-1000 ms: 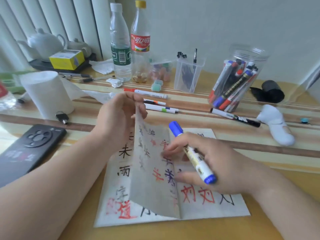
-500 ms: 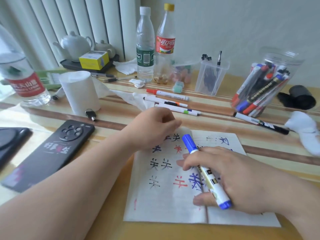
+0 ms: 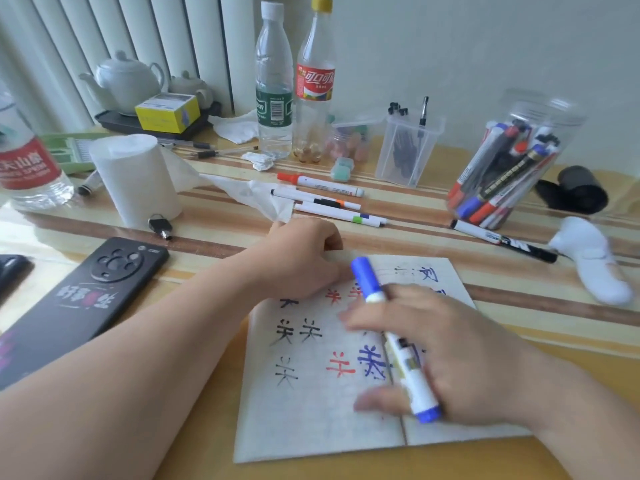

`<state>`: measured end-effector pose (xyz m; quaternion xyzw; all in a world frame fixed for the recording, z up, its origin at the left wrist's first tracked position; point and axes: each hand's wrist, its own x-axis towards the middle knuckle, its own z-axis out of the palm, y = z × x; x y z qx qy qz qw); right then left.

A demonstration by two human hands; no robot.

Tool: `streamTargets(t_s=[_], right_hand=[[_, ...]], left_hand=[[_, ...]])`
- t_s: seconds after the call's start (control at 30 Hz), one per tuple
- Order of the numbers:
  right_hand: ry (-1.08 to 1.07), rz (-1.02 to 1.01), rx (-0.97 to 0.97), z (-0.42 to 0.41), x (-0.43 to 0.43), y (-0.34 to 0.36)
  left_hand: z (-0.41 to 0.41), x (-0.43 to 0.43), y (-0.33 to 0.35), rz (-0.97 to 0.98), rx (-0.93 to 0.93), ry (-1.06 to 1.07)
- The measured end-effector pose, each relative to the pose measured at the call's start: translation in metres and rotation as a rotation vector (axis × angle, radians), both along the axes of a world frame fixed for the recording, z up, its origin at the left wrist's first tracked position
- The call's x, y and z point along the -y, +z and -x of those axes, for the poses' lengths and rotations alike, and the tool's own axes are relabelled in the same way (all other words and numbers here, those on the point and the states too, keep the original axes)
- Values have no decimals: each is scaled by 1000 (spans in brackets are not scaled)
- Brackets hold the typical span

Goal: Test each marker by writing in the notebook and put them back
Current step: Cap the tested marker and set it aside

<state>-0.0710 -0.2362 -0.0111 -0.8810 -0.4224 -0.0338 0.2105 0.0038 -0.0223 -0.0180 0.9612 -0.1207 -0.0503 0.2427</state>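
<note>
head view, looking down on a striped, glossy tabletop [image 3: 450, 209]. left hand [image 3: 301, 258] curled loosely into a fist, knuckles up, pressing the top edge of the open notebook [image 3: 311, 410] at about 11 o'clock of the page; forearm running in from the lower left. right hand [image 3: 450, 358] lying palm down over the notebook's centre fold, fingers [image 3: 377, 403] blurred and spread flat on the paper, yet closed around a blue marker [image 3: 398, 344] tucked between them. marker a smooth white plastic barrel with a blue cap and blue end plug, capped; long axis running from 5 o'clock up to 11 o'clock, cap end pointing away toward 11. notebook of thin matte paper, lying flat, pages carrying black, red and blue handwritten characters. at 1 o'clock, well apart from the hands, a clear round plastic jar [image 3: 540, 109] tilted and packed with markers, one black-capped marker [image 3: 502, 240] lying just before it. at 12 o'clock, three loose markers [image 3: 329, 202] lying side by side, roughly crosswise. at 9 o'clock, a dark phone [image 3: 79, 306] lying face down, beside a white paper roll [image 3: 135, 178].
</note>
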Motion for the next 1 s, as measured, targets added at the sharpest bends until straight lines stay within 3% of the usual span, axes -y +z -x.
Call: streamTargets(t_s=[0.17, 0.3, 0.37, 0.43, 0.53, 0.67, 0.9, 1.0], right_hand=[[-164, -647, -61, -15, 23, 10], [-354, -1073, -387, -24, 27, 14], [-444, -1117, -524, -30, 24, 11], [-482, -1097, -627, -34, 22, 6], [-421, -1049, -753, -32, 18, 4], [-288, -1000, -793, -29, 15, 5], [-141, -1053, -825, -28, 20, 9], [-119, -1068, -806, -29, 21, 12]], left_hand=[[13, 26, 4, 219, 30, 12], [16, 52, -5, 106, 143, -128], [13, 45, -12, 142, 175, -175], [14, 32, -12, 298, 216, -266], [20, 22, -6, 344, 251, -439], [28, 28, -1, 366, 309, -457], [34, 28, 15, 498, -24, -524], [36, 28, 20, 515, -58, -556]])
